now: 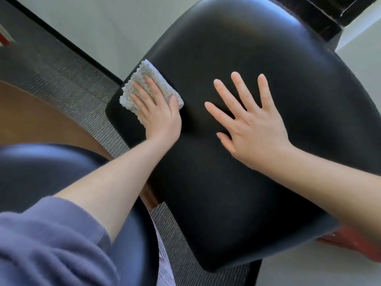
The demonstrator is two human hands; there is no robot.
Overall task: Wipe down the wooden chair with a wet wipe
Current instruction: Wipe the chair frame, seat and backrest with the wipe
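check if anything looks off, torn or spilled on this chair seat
Nothing stands out. The black seat looks smooth, with no tear or spill. The folded white wipe lies flat under the left hand near the seat's corner; the right hand is spread open over the seat.

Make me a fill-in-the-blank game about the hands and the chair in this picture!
1. The left hand presses a ___ wet wipe onto the chair seat.
2. The right hand lies flat on the chair seat with its fingers ___ apart.
3. The chair seat is the colour ___.
4. The sleeve on the left arm is ___.

Missing words: white, spread, black, purple.
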